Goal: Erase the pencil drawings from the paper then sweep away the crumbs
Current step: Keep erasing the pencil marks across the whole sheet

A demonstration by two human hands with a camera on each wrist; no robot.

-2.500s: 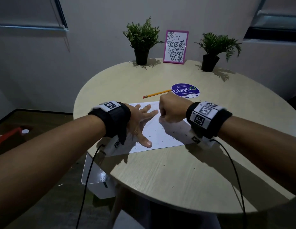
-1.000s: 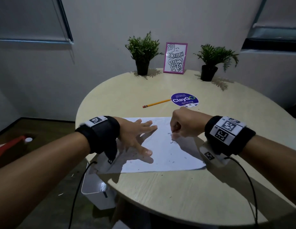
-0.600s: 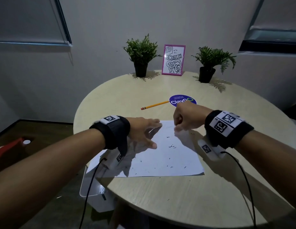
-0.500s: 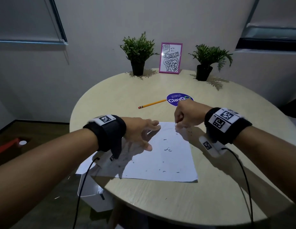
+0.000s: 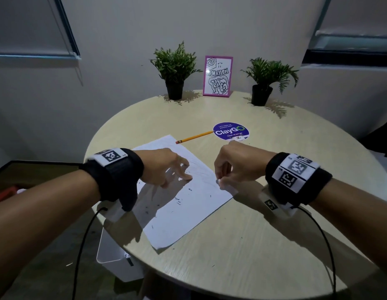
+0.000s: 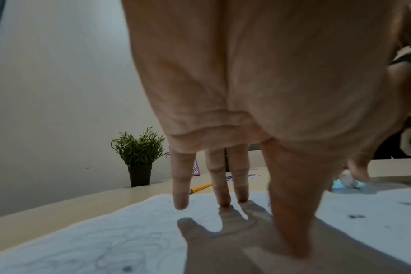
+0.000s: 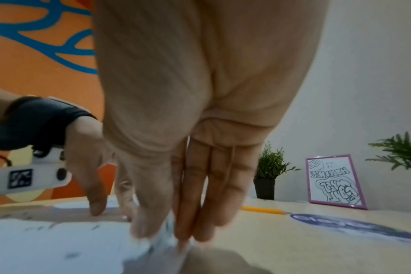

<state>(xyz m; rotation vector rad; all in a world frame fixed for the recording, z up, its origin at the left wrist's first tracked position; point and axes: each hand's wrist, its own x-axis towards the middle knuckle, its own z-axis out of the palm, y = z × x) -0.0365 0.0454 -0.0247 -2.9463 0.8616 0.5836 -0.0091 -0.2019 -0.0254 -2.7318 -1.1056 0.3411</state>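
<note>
A white paper [image 5: 177, 213] lies slanted on the round table [image 5: 264, 245], with dark eraser crumbs [image 5: 178, 200] scattered over it. Faint pencil lines [image 6: 117, 246] still show in the left wrist view. My left hand [image 5: 183, 172] rests on the paper's upper half by its straight fingertips [image 6: 223, 202] and thumb. At the paper's right corner, my right hand [image 5: 220, 180] is curled and pinches a small white eraser [image 6: 347, 178], pressed down on the sheet. In the right wrist view the eraser [image 7: 167, 235] is blurred between thumb and fingers.
A yellow pencil [image 5: 194, 137] lies just beyond the paper, its tip at a round purple sticker [image 5: 231, 131]. Two potted plants [image 5: 175, 70] [image 5: 268, 79] and a pink-framed drawing [image 5: 218, 76] stand at the far edge. A white bin [image 5: 114, 256] sits below the table's left edge.
The paper has turned from square-on to slanted. My left hand rose from lying flat to resting on its fingertips. My right hand with the eraser shifted to the paper's right corner.
</note>
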